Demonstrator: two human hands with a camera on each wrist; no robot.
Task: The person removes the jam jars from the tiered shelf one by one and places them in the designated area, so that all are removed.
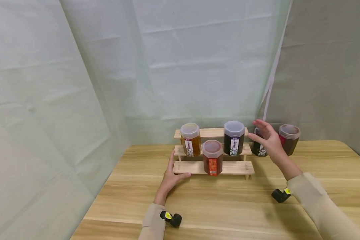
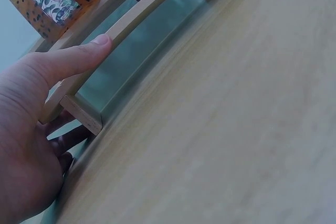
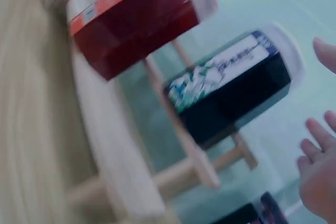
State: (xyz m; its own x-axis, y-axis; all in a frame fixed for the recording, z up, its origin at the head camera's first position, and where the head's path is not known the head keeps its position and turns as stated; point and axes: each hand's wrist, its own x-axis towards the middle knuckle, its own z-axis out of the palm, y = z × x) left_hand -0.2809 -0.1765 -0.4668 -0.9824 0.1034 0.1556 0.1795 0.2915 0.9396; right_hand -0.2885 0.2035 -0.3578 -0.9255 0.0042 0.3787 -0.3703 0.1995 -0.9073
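A three-step wooden display stand (image 1: 240, 167) stands on the table, its left end held by my left hand (image 1: 169, 180). In the left wrist view the thumb lies on the lowest step's front edge, and the other fingers curl behind its leg. My right hand (image 1: 271, 141) is raised off the stand's right end, fingers apart, nothing in it. Nearest to it are a dark jar (image 1: 234, 145) with a white-and-purple label on the middle step and another dark jar (image 1: 261, 151), partly hidden behind the hand. An amber jar (image 1: 191, 145) with dark specks and a red jar (image 1: 213, 161) also stand on the steps.
Right of the stand, a dark red jar (image 1: 289, 141) with a pale lid stands near the table's back edge. Pale fabric (image 1: 198, 66) hangs behind the wooden table (image 1: 228, 210). A black wrist camera (image 1: 281, 195) shows beside each sleeve.
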